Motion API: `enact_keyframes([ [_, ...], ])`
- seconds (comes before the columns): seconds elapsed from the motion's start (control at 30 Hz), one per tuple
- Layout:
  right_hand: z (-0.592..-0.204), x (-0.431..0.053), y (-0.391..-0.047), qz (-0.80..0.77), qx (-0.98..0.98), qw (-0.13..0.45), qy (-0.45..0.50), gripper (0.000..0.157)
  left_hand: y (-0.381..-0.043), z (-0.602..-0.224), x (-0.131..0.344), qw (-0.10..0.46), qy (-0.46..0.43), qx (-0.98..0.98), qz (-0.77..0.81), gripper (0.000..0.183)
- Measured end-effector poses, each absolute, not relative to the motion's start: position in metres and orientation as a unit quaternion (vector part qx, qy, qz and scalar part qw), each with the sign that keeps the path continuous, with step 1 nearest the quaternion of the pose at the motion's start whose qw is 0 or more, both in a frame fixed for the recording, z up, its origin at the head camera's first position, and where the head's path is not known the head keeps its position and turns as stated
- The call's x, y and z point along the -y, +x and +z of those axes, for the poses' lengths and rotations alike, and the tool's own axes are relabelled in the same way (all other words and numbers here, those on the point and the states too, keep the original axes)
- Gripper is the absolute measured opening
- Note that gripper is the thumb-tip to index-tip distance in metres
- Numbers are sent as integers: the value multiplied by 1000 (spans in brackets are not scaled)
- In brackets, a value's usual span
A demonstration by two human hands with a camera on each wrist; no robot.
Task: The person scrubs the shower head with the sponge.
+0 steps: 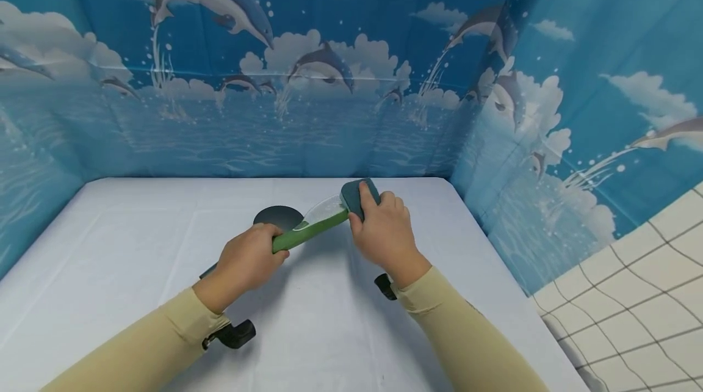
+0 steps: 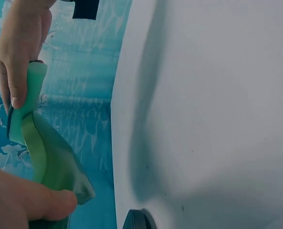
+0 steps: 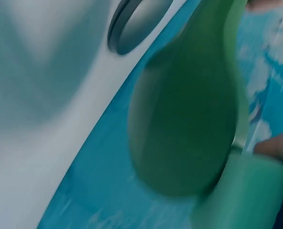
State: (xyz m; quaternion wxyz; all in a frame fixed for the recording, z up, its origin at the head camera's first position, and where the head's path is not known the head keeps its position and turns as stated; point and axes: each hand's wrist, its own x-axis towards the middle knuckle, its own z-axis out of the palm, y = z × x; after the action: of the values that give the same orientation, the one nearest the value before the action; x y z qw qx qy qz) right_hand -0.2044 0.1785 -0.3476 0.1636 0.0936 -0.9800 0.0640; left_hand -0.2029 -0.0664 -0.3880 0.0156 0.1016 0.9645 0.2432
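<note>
My left hand (image 1: 249, 261) grips the narrow end of a green spoon-like utensil (image 1: 310, 231). Its wide, rounded head looks whitish on the side facing up in the head view and green from beneath in the right wrist view. My right hand (image 1: 387, 230) holds a green sponge (image 2: 29, 100) with a darker layer on one face, its index finger laid along that face. The sponge meets the far end of the utensil's head. Both things are held above the white table, with shadows below them.
Behind the left hand, a dark round object (image 1: 278, 216) lies on the white-covered table (image 1: 329, 331); a dark strip (image 1: 207, 271) shows beside the left wrist. A blue dolphin-print curtain (image 1: 307, 123) stands along the table's back and sides. White grid-patterned flooring (image 1: 637, 300) shows at right.
</note>
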Motion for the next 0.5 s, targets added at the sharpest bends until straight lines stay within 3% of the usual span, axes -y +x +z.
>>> enact_keyframes([
  [0.23, -352, -162, -194, 25, 971, 175, 163, 67, -203, -388, 62, 9, 92, -965, 245, 31],
  [0.5, -351, -177, -205, 35, 987, 142, 72, 66, -201, -392, 63, -37, 109, -966, 231, 34],
])
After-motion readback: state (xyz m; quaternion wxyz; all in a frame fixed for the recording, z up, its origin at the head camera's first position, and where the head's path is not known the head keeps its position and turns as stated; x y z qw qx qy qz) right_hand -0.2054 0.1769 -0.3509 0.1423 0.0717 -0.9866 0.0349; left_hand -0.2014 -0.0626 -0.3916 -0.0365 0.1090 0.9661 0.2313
